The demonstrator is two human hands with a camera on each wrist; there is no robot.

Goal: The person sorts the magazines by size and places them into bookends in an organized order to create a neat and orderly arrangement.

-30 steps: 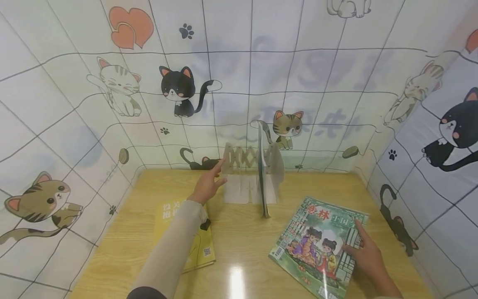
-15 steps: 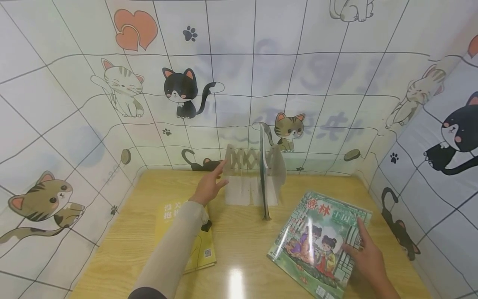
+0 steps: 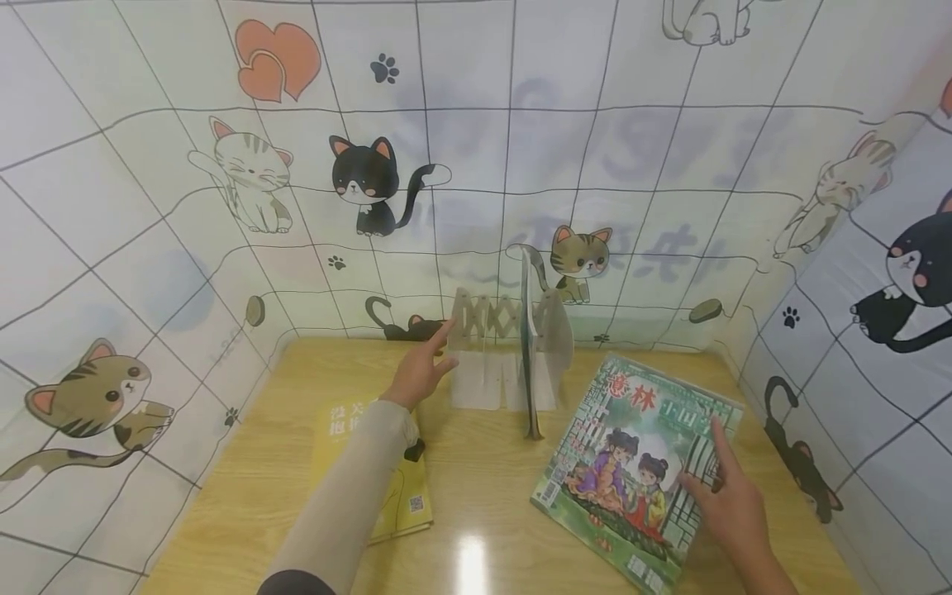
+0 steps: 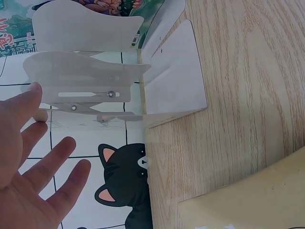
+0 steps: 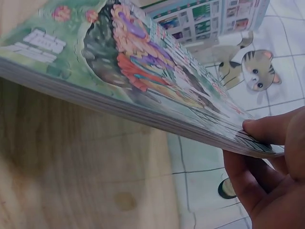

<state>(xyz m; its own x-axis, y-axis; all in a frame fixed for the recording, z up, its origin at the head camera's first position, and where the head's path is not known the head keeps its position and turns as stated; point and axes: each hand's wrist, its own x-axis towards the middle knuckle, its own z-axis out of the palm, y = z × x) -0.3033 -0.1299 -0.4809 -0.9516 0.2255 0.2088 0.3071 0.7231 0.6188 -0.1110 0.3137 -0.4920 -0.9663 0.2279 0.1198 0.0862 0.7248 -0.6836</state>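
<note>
My right hand pinches the right edge of a green magazine with two cartoon children on its cover. The right wrist view shows the thumb on top, fingers beneath, and the magazine raised and tilted off the table. My left hand is at the left side of a white expandable book stand. Its fingers are spread and loose in the left wrist view, one fingertip by the stand's side plate; whether it touches I cannot tell. Another thin magazine stands upright in the stand.
A yellow book lies on the wooden table at left, partly hidden under my left forearm. Behind the stand rises a wall covering with cartoon cats. Side walls close off the left and right.
The green magazine in my right hand has risen a little and its far end has moved up in the head view. My left hand stays by the stand. The head view has shifted slightly.
</note>
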